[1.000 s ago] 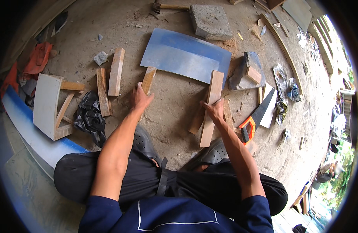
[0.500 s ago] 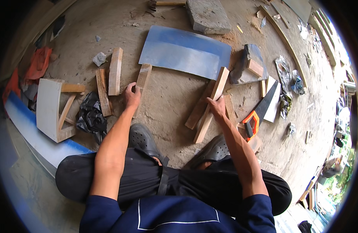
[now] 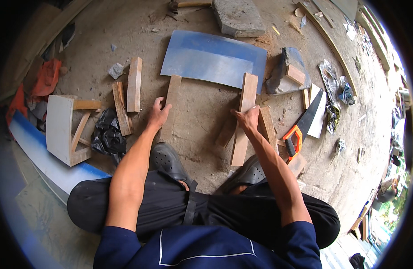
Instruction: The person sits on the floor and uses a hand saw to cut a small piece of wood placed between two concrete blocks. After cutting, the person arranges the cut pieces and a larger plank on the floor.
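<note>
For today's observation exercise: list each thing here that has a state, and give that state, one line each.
left hand: resting on the left wood slat, which lies flat
right hand: gripping the right wood slat, flat on the ground
blue sheet: flat, its near edge over both slat tops
handsaw: lying unused

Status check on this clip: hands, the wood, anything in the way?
Left hand on left wooden slat. Right hand gripping right wooden slat. Both slats butt the blue panel. Loose slat beside right hand.

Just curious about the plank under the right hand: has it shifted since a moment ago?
Yes. The plank under the right hand has slid up, so its far end now overlaps the blue sheet.
</note>
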The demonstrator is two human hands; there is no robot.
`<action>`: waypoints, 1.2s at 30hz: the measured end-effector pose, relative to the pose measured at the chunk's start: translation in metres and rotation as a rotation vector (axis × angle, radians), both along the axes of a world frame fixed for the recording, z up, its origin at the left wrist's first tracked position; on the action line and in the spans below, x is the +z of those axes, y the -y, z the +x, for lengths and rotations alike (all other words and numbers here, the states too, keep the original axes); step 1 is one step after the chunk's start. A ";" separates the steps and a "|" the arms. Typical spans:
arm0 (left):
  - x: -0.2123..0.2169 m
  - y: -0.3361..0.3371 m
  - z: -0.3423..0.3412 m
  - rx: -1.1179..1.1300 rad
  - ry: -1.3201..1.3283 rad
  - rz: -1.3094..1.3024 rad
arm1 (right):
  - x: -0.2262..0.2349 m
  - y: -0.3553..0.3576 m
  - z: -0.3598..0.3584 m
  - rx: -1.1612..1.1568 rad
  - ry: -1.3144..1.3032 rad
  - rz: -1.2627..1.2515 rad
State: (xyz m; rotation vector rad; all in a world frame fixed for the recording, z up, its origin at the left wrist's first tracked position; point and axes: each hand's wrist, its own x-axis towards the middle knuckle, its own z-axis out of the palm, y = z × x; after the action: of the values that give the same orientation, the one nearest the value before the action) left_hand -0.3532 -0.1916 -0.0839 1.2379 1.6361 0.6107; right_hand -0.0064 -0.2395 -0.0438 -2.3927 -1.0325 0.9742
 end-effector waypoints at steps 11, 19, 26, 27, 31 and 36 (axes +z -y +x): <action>0.006 0.008 0.015 0.055 0.001 0.096 | -0.039 0.015 0.035 -0.035 -0.479 0.221; 0.023 0.007 0.045 -0.096 -0.509 0.680 | -0.038 0.020 0.035 0.019 -0.239 0.180; 0.035 0.016 0.177 -0.340 -0.091 0.163 | -0.020 -0.005 0.037 0.007 -0.319 0.284; 0.025 0.018 0.188 -0.329 -0.174 0.182 | -0.001 -0.015 0.032 0.044 -0.357 0.286; 0.041 0.029 0.249 -0.437 -0.310 -0.064 | 0.013 -0.025 0.094 0.114 -0.249 0.416; 0.024 0.036 0.249 -0.399 -0.227 -0.021 | 0.056 -0.021 0.118 0.251 0.114 0.223</action>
State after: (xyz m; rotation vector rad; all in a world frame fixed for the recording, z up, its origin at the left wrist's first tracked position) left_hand -0.1041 -0.2271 -0.0595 1.6094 1.5084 0.2104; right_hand 0.1112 -0.2187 0.0119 -2.1924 -1.4307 0.7605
